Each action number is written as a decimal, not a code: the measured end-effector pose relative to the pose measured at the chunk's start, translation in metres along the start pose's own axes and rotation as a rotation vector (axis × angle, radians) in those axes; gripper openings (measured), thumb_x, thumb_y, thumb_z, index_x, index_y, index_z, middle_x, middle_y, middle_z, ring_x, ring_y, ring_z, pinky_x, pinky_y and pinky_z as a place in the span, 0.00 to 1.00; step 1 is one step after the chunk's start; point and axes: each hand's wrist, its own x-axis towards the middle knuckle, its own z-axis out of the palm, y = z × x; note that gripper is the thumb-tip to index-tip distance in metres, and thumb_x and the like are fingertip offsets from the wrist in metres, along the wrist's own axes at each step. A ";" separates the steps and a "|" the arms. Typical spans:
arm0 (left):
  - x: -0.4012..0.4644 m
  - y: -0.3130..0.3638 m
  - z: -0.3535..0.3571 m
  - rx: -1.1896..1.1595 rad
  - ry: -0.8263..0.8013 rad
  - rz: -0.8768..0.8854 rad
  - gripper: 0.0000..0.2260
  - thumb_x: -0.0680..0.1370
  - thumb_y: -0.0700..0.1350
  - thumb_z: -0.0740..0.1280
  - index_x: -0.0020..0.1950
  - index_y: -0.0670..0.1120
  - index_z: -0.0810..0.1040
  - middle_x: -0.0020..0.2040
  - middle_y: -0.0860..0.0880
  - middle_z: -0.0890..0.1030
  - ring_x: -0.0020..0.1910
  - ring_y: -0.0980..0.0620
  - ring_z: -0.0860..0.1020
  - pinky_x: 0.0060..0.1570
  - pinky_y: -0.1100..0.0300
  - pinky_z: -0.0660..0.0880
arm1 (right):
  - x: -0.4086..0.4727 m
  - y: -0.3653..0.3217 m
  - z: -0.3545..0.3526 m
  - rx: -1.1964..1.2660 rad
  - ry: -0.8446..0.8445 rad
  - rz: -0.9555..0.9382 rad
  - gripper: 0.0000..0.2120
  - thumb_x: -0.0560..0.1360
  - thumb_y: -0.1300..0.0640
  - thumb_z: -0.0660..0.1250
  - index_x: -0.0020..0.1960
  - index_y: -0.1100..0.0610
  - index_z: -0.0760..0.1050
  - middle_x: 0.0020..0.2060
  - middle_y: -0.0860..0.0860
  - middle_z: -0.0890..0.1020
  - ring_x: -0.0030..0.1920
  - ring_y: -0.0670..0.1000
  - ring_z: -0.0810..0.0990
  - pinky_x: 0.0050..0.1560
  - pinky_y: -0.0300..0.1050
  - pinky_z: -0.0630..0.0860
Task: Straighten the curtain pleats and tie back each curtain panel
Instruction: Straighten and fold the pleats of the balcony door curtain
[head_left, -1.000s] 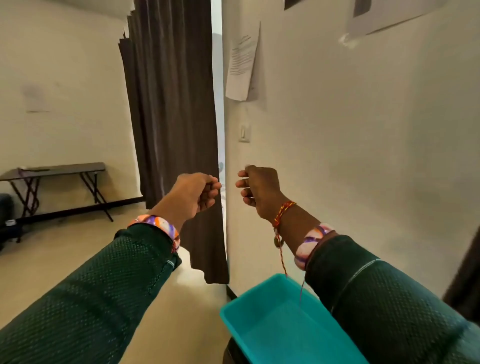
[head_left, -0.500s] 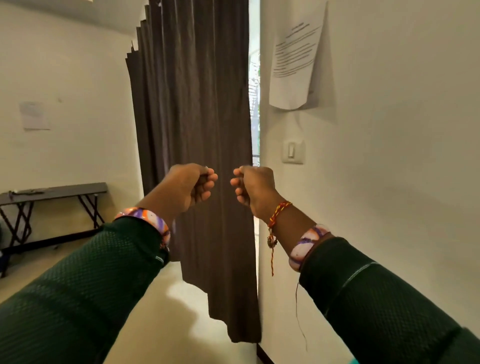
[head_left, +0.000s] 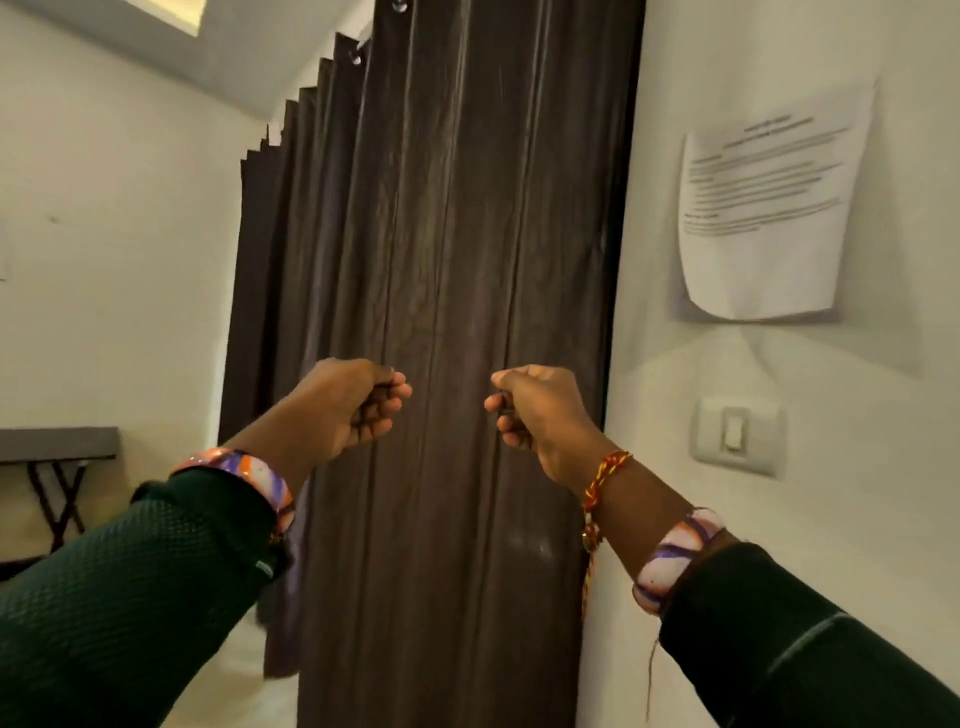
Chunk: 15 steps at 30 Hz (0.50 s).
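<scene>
A dark brown curtain panel (head_left: 457, 234) hangs from grommets at the top, its pleats running straight down to near the floor, right against the wall edge. More folded pleats (head_left: 291, 218) are bunched behind it on the left. My left hand (head_left: 353, 405) and my right hand (head_left: 535, 410) are raised in front of the panel at mid height, a short gap between them. Both have their fingers curled into fists. I see nothing plainly held in either, and the cloth behind them is not pulled.
A white wall (head_left: 779, 519) stands close on the right with a taped paper sheet (head_left: 763, 218) and a light switch (head_left: 735, 434). A dark folding table (head_left: 57, 447) stands against the far left wall. Pale floor (head_left: 244, 686) shows below the curtain.
The view has come closer to the curtain and tilted up; the teal tub at the bottom is gone. Both fists have stayed curled, now directly in front of the panel.
</scene>
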 end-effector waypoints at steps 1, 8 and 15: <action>0.024 0.005 -0.009 0.004 -0.010 0.010 0.07 0.79 0.42 0.60 0.45 0.45 0.77 0.37 0.49 0.79 0.33 0.57 0.74 0.34 0.62 0.71 | 0.019 -0.006 0.009 -0.022 0.030 -0.026 0.10 0.78 0.60 0.60 0.38 0.54 0.72 0.29 0.50 0.76 0.25 0.45 0.69 0.27 0.38 0.67; 0.157 0.049 -0.029 0.016 -0.110 0.141 0.09 0.79 0.40 0.60 0.40 0.44 0.75 0.31 0.50 0.78 0.31 0.56 0.72 0.35 0.63 0.71 | 0.123 -0.033 0.062 -0.168 0.155 -0.154 0.06 0.78 0.61 0.58 0.44 0.57 0.72 0.30 0.50 0.76 0.25 0.46 0.69 0.24 0.36 0.67; 0.264 0.044 -0.009 0.082 -0.231 0.281 0.07 0.79 0.41 0.61 0.44 0.44 0.77 0.35 0.49 0.78 0.32 0.56 0.73 0.35 0.63 0.72 | 0.225 -0.018 0.116 -0.213 0.198 -0.216 0.10 0.78 0.61 0.56 0.39 0.55 0.70 0.29 0.51 0.76 0.24 0.46 0.68 0.24 0.34 0.64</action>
